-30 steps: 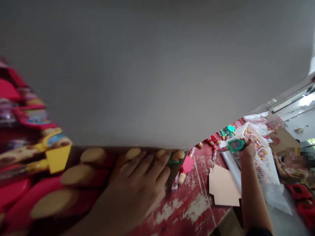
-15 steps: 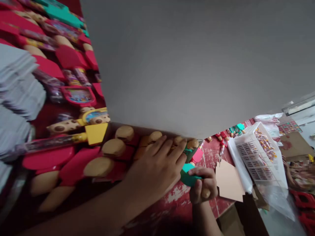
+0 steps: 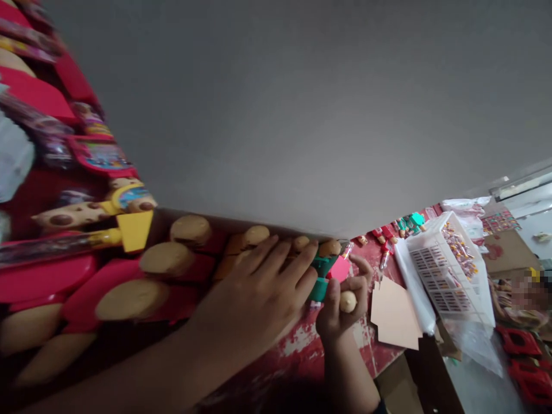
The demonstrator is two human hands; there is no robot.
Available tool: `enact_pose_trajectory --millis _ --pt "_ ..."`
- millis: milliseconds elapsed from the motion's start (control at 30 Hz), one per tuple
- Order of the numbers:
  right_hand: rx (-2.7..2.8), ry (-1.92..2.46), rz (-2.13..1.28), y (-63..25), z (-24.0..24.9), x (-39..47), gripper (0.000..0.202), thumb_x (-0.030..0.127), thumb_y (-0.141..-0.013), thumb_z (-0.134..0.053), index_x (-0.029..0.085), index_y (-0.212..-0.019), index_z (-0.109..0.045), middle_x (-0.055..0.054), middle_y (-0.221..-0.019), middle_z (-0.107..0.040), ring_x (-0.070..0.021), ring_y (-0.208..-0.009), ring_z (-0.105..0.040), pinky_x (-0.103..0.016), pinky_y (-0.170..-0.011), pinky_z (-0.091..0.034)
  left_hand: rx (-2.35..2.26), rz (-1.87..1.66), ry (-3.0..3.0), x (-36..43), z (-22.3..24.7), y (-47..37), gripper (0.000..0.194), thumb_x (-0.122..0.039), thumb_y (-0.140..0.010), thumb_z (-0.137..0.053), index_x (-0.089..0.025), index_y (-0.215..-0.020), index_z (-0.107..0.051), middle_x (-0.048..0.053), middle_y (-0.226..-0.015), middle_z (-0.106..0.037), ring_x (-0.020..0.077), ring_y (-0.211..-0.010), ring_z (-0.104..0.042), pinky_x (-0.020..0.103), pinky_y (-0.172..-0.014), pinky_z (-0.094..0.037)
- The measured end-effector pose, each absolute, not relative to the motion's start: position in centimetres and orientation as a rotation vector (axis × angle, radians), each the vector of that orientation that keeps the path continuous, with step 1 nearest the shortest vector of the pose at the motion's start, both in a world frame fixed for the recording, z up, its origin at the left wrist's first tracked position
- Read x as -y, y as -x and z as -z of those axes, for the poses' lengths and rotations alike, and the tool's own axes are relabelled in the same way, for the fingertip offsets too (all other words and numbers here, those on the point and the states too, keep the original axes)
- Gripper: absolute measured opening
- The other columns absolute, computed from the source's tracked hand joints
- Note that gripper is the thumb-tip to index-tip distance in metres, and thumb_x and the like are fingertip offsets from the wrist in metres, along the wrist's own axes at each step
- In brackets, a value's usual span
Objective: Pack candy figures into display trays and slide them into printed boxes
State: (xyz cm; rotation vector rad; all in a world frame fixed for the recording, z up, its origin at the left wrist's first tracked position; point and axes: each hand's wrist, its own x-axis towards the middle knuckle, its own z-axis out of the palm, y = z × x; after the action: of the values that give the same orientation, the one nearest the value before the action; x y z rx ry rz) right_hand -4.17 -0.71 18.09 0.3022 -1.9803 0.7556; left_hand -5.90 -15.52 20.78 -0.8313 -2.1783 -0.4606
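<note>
My left hand point(image 3: 254, 287) lies with fingers spread across a row of toys with tan round ends point(image 3: 256, 234). Beside its fingertips is a teal piece point(image 3: 319, 289). To the right, my right hand point(image 3: 345, 313) is closed around a small toy with a tan round end point(image 3: 347, 301). A pink piece point(image 3: 339, 268) shows at that hand's fingertips; whether it belongs to the same toy is unclear. Left of my left hand, larger tan round ends point(image 3: 168, 259) top red pieces.
A grey panel point(image 3: 276, 115) rises behind the row. Yellow and pink toys point(image 3: 134, 230) lie at the left. On the worn red table point(image 3: 297, 345) is a tan card point(image 3: 394, 313); a white basket point(image 3: 431, 270) of small parts stands beyond. A person is partly visible at the far right.
The teal piece that was in my right hand now sits by my left fingertips. My right hand has shifted slightly left, its index finger reaching up by the pink piece. The view has shifted.
</note>
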Motion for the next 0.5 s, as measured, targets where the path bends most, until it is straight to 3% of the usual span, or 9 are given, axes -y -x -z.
enact_pose_trajectory --millis 67,267,400,500 --pt "2.049 -0.304 -0.736 4.7 -17.9 0.9 0.019 0.029 -0.090 -0.048 0.020 -0.075 -0.041 -0.010 -0.098 -0.050 -0.0258 -0.107 -0.052 -0.048 -0.088 -0.044 2.169 0.416 0.858 15.7 -20.7 6.1 0.024 -0.015 -0.081 -0.047 -0.012 -0.091 -0.069 0.014 -0.113 -0.064 0.0314 -0.095 -0.061 0.047 -0.085 -0.050" --pt "2.020 -0.383 -0.719 7.1 -16.2 1.3 0.018 0.038 -0.093 -0.038 0.021 -0.095 -0.041 -0.011 -0.105 -0.046 -0.0271 -0.128 -0.037 -0.053 -0.102 -0.035 2.144 0.293 0.930 16.1 -20.3 6.7 0.029 -0.019 -0.082 -0.046 -0.009 -0.098 -0.067 0.017 -0.115 -0.062 0.0319 -0.095 -0.060 0.047 -0.085 -0.049" --pt "1.946 -0.407 -0.877 8.2 -14.7 -1.3 0.049 0.057 -0.093 -0.019 0.019 -0.120 -0.036 -0.016 -0.123 -0.040 -0.0267 -0.125 -0.040 -0.051 -0.099 -0.039 2.183 0.345 0.896 16.0 -20.5 6.4 0.022 -0.018 -0.080 -0.047 -0.013 -0.089 -0.067 0.015 -0.117 -0.062 0.0307 -0.097 -0.060 0.047 -0.089 -0.048" --pt "1.901 -0.179 -0.949 10.9 -15.2 -6.7 0.056 0.061 -0.091 -0.016 0.017 -0.122 -0.035 -0.015 -0.121 -0.043 -0.0253 -0.117 -0.047 -0.048 -0.098 -0.041 2.228 0.432 0.844 15.8 -20.5 6.1 0.018 -0.017 -0.079 -0.049 -0.016 -0.083 -0.066 0.011 -0.118 -0.062 0.0285 -0.099 -0.059 0.045 -0.091 -0.047"
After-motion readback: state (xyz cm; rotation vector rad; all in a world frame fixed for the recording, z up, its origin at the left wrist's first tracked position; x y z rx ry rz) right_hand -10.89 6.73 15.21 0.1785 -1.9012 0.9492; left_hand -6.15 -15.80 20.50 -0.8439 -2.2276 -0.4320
